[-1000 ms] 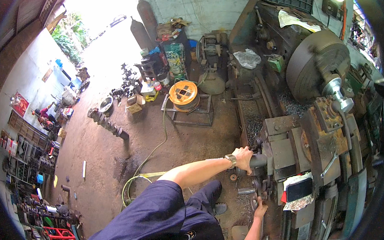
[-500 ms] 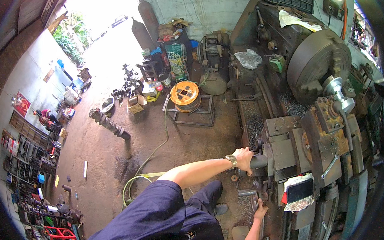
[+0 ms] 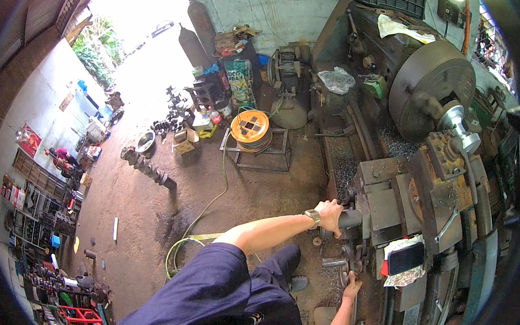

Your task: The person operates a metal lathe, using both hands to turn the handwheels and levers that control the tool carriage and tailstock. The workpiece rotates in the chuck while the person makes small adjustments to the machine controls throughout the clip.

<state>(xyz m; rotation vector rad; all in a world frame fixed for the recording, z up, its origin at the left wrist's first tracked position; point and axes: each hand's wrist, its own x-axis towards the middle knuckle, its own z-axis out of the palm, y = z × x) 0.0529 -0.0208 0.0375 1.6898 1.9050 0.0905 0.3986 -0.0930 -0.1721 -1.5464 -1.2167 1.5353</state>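
A large lathe stands to my right. My left hand [image 3: 329, 217], with a wristwatch, is closed around the cross-slide handle at the end of a grey cylindrical hub [image 3: 351, 218]; the fingers partly hide it. Lower down, my right hand [image 3: 353, 284] grips the rim of a metal handwheel [image 3: 346, 266]. At the far right, the big chuck [image 3: 431, 92] holds a shiny turned metal workpiece [image 3: 452, 118], and its jaws are smeared by motion. The tool post [image 3: 445, 156] sits close beside the workpiece.
A phone [image 3: 406, 259] lies on a cloth on the carriage, and a wrench [image 3: 446, 226] rests nearby. Metal chips lie in the lathe bed. An orange cable reel [image 3: 250, 128] stands on a metal frame. A crankshaft [image 3: 148, 167] and a hose [image 3: 204, 214] are on the floor side.
The chuck has turned, and its jaws are blurred in a different position. My right hand and the handwheel look slightly shifted; my left hand stays in place.
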